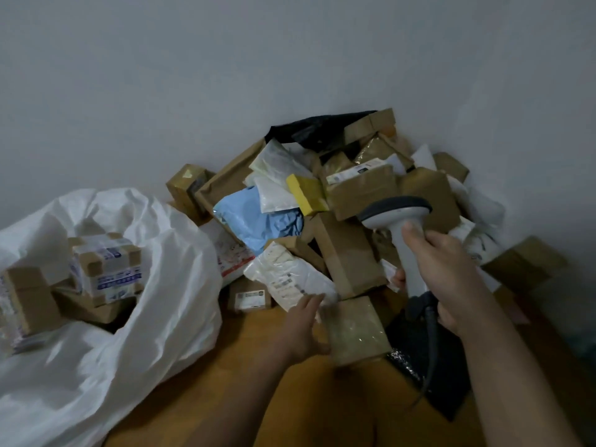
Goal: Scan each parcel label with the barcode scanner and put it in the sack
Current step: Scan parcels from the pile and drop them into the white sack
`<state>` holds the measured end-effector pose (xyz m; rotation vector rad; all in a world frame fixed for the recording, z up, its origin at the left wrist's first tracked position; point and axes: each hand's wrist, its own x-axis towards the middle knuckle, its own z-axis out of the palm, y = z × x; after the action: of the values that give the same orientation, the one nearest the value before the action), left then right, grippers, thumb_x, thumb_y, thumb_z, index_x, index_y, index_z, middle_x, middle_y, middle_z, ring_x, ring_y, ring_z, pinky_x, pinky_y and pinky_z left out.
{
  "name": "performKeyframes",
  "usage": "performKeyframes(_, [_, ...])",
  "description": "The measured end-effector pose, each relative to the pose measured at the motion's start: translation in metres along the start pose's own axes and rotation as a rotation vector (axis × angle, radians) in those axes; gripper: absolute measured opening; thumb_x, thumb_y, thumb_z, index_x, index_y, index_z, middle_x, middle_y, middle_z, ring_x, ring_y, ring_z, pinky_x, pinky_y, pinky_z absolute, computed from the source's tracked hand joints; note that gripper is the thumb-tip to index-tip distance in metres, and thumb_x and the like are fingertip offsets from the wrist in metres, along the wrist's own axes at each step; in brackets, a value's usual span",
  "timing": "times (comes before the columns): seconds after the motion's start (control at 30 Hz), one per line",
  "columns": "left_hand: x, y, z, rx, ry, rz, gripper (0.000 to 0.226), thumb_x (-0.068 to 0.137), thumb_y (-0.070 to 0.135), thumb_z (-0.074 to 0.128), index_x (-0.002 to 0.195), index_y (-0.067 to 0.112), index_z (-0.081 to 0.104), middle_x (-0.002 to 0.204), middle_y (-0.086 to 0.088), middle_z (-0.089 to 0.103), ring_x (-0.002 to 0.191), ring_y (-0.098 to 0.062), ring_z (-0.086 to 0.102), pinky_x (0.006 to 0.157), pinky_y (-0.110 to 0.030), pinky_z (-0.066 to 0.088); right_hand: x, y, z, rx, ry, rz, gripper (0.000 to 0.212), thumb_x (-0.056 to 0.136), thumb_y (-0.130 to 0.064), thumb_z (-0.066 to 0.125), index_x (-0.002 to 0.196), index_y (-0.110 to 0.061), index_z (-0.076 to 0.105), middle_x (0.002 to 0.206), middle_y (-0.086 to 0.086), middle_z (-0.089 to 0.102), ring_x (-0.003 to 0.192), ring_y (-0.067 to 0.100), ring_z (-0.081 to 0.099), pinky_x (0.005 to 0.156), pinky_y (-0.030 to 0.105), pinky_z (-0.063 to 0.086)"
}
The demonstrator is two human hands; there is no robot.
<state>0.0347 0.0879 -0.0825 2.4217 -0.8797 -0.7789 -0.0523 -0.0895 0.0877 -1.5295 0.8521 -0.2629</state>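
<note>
The right hand (pixel 451 272) grips the grey handheld barcode scanner (pixel 403 233) by its stem, head aimed at the pile. The left hand (pixel 301 330), fingers loosely spread, touches the small brown tape-wrapped cardboard parcel (pixel 356 330) just to its right on the wooden floor (pixel 225 398). It looks stiff, light, with slick tape; grasp across opposite edges. The white plastic sack (pixel 154 301) gapes well left of that hand.
</note>
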Motion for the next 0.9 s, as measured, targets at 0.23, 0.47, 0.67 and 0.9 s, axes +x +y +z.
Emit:
performKeyframes(0.23, [0.034, 0.019, 0.049, 0.273, -0.093, -0.015, 0.122, 0.075, 0.042, 0.08, 0.155, 0.024, -0.01, 0.164, 0.002, -0.003, 0.151, -0.023, -0.004, 0.122, -0.051, 0.005, 0.026, 0.024, -0.067, -0.009, 0.01, 0.017, 0.035, 0.098, -0.042, 0.051, 0.095, -0.009, 0.062, 0.07, 0.011, 0.059, 0.061, 0.022, 0.061, 0.051, 0.029, 0.052])
performKeyframes(0.47, [0.007, 0.023, 0.048, 0.138, -0.053, -0.096, 0.134, 0.059, 0.047, 0.088, 0.155, 0.029, -0.004, 0.156, 0.003, 0.014, 0.14, -0.021, 0.024, 0.113, -0.035, 0.035, 0.037, 0.022, -0.082, 0.023, -0.075, 0.025, 0.032, 0.098, -0.04, 0.052, 0.09, -0.01, 0.061, 0.069, 0.008, 0.057, 0.057, 0.018, 0.06, 0.051, 0.029, 0.051])
performKeyframes(0.67, [-0.041, 0.002, 0.0, -0.408, 0.016, -0.229, 0.104, 0.07, 0.03, 0.086, 0.152, 0.029, 0.021, 0.133, 0.009, 0.036, 0.123, -0.013, 0.041, 0.087, -0.022, 0.048, 0.033, 0.016, -0.071, 0.043, -0.152, -0.015, 0.032, 0.097, -0.039, 0.054, 0.089, -0.008, 0.061, 0.065, 0.008, 0.055, 0.06, 0.021, 0.059, 0.057, 0.033, 0.052])
performKeyframes(0.9, [-0.056, 0.018, -0.051, -1.077, 0.21, -0.206, 0.098, 0.056, 0.054, 0.084, 0.143, 0.034, 0.043, 0.133, -0.006, 0.061, 0.12, -0.027, 0.06, 0.106, -0.048, 0.045, 0.024, 0.017, -0.051, 0.161, -0.157, -0.02, 0.027, 0.09, -0.034, 0.067, 0.095, -0.008, 0.061, 0.066, 0.009, 0.056, 0.057, 0.019, 0.057, 0.055, 0.03, 0.051])
